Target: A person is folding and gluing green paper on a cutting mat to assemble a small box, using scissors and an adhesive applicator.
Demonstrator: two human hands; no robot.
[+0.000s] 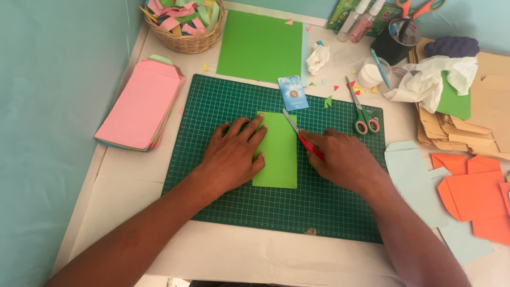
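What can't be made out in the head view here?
- Cutter blade tip: too thin to tell whether it touches the green sheet.
- Red cutter handle: mostly covered by the right hand.
- Green sheet's left edge: under the left hand.
- Black cup: contents cut off by the top edge.
- Orange envelopes: cut off by the right edge.

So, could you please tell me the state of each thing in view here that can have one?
Light green rectangular paper: flat on the dark green gridded cutting mat, pinned by the left hand.
Red-handled craft knife: gripped in the right hand, blade at the paper's right edge.
Red-and-green-handled scissors: closed, lying on the mat.
Woven wicker basket: filled with paper scraps.
Pink paper envelopes: stacked.
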